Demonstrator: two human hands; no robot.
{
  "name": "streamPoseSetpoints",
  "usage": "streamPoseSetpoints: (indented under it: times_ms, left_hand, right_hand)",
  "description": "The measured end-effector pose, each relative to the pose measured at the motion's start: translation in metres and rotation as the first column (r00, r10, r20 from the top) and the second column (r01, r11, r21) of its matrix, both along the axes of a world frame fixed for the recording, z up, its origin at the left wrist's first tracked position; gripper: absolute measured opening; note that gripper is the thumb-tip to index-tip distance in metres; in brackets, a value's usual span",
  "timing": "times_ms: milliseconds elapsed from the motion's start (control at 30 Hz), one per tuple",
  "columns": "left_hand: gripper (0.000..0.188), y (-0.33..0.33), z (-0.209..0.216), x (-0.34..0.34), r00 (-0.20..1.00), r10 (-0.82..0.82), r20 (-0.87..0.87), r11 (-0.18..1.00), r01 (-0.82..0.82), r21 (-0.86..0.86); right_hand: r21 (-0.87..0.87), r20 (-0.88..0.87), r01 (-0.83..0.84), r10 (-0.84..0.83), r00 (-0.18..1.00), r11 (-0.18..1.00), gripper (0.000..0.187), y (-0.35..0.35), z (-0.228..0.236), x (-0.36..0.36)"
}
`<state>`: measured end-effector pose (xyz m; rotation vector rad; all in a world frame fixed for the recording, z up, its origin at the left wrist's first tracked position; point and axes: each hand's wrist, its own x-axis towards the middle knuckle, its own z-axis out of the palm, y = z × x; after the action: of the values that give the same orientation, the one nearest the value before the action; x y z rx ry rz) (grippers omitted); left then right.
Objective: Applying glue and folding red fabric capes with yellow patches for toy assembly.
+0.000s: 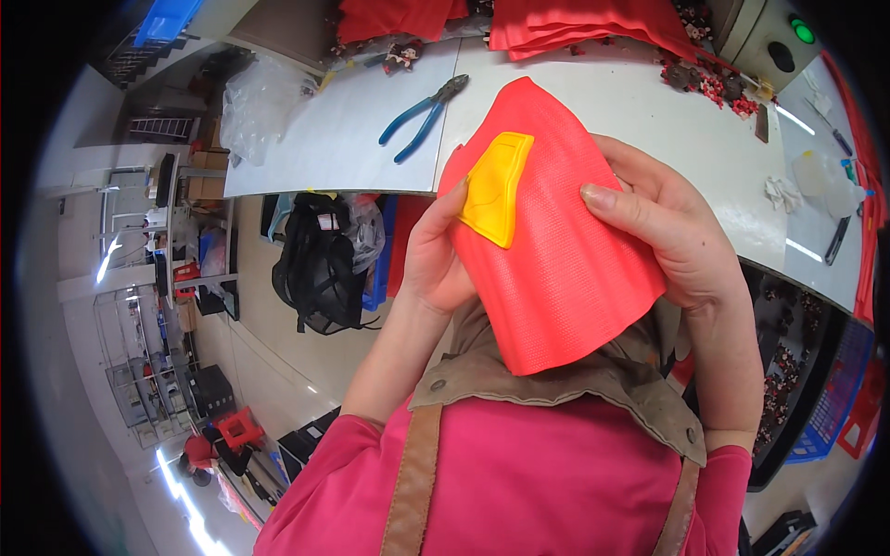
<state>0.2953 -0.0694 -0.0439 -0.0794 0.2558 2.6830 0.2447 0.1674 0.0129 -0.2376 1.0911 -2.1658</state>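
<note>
Between my two hands, above the front edge of the white table, is a red, flexible sheet (565, 250) with a fine textured surface and a wavy outline. A yellow moulded patch (499, 190) with a raised rim sits on its upper left part. My left hand (434, 255) grips the sheet's left edge, its thumb against the yellow patch. On the other side my right hand (663, 218) pinches the right edge, thumb on top and fingers mostly hidden behind. Blue-handled cutting pliers (422, 120) lie on the table beyond my left hand, handles spread.
Stacked red sheets (593, 28) lie at the table's back, among small red and dark pieces (709, 85). A clear plastic bag (260, 107) rests at the left end. Below stands a black backpack (320, 264). Translucent bottles (825, 181) stand at right, above a blue basket (830, 398).
</note>
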Motion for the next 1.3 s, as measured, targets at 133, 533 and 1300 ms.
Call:
streamPoseSetpoints:
  times_ms: [133, 533, 1300]
  left_hand:
    - [0.048, -0.002, -0.001, 0.001, 1.0, 0.021, 0.013, 0.999, -0.021, -0.028]
    - [0.053, -0.013, 0.032, -0.002, 0.97, -0.016, -0.244, 0.639, -0.178, -0.749]
    - [0.063, -0.015, 0.015, -0.015, 0.969, -0.094, -0.229, 0.705, -0.098, -0.703]
  right_hand:
    - [0.039, -0.002, -0.003, 0.004, 1.0, 0.999, 0.056, 0.002, 0.006, 0.0]
    - [0.249, -0.234, 0.0, 0.06, 0.97, 0.968, 0.038, 0.005, 0.005, -0.008]
    - [0.232, -0.159, 0.044, -0.007, 0.987, 0.972, 0.037, 0.004, -0.003, 0.004]
